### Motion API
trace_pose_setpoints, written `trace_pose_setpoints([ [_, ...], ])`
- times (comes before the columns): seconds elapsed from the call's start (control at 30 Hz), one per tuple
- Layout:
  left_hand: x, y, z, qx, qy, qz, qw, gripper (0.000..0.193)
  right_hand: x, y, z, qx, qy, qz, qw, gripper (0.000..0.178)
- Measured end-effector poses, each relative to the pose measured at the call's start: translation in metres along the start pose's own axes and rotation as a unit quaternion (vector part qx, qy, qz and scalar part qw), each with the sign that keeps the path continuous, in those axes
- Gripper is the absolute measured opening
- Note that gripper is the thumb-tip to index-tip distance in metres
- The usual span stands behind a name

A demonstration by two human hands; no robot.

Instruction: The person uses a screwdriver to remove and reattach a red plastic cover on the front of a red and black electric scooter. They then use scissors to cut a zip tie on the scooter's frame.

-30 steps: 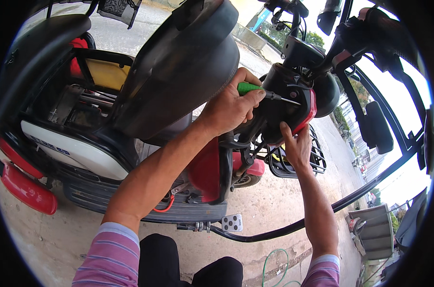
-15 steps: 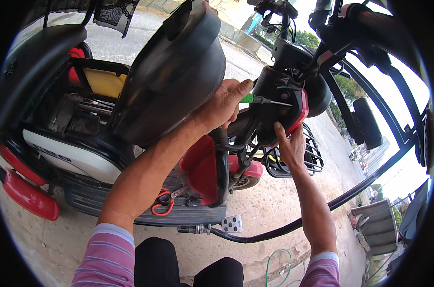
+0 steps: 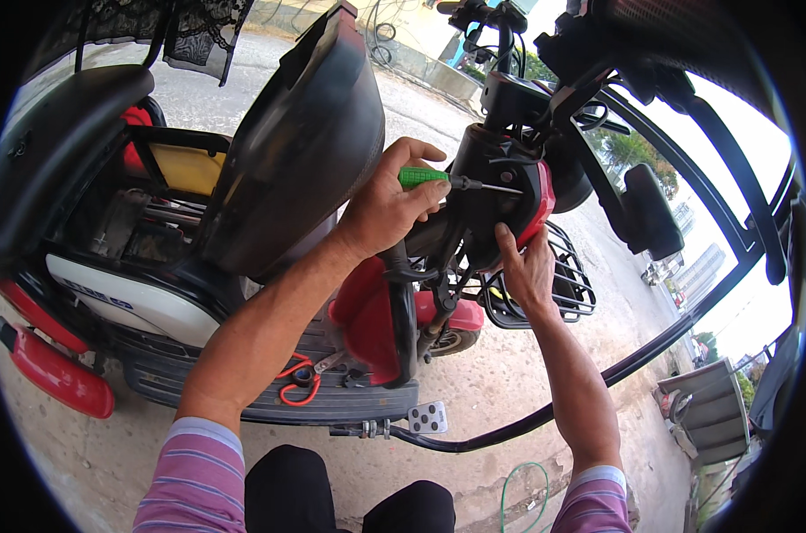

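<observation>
My left hand (image 3: pixel 381 204) has its fingers and thumb round the green handle of a screwdriver (image 3: pixel 414 178). Its metal shaft runs to the right, and the tip meets the black front cover (image 3: pixel 512 202) below the handlebar of a three-wheeled scooter. A red trim piece (image 3: pixel 545 200) edges that cover. Gripping the cover's lower edge is my right hand (image 3: pixel 529 275), thumb on the black face and fingers at the red side, partly hidden. Whether a screw sits under the tip is too small to tell.
A black seat (image 3: pixel 301 151) stands tilted up beside my left arm. On the footboard lie red-handled scissors (image 3: pixel 298 380) near a roll of tape. A black wire basket (image 3: pixel 576 275) hangs at the front; a curved black bar (image 3: pixel 510 433) and a pedal (image 3: pixel 428 417) are nearer me.
My left hand's grip on the screwdriver has shifted, and more of the green handle now shows between fingers and thumb. My right hand keeps its hold. The whole view has moved slightly.
</observation>
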State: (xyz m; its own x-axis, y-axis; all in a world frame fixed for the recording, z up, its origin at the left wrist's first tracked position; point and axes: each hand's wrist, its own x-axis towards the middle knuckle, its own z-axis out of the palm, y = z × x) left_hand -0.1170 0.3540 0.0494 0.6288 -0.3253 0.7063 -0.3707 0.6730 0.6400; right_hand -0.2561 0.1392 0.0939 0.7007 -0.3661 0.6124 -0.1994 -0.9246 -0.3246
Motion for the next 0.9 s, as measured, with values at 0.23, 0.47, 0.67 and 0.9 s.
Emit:
trace_pose_setpoints([
  [0.23,0.006,0.021,-0.008,0.005,-0.054,-0.21,0.976,0.034,0.001,0.005,-0.001,-0.026,-0.005,0.012,1.0,0.074],
  [0.47,-0.006,-0.006,-0.001,0.164,-0.027,0.067,0.984,0.015,0.001,0.003,-0.001,-0.024,-0.009,0.011,1.0,0.073],
  [0.67,-0.001,0.001,0.007,-0.028,0.035,-0.068,0.997,0.023,0.001,0.002,-0.001,-0.024,-0.002,0.015,1.0,0.073],
  [0.9,0.003,0.011,-0.003,-0.083,-0.005,-0.251,0.965,0.033,-0.001,-0.001,-0.001,-0.011,-0.002,0.011,1.0,0.072],
])
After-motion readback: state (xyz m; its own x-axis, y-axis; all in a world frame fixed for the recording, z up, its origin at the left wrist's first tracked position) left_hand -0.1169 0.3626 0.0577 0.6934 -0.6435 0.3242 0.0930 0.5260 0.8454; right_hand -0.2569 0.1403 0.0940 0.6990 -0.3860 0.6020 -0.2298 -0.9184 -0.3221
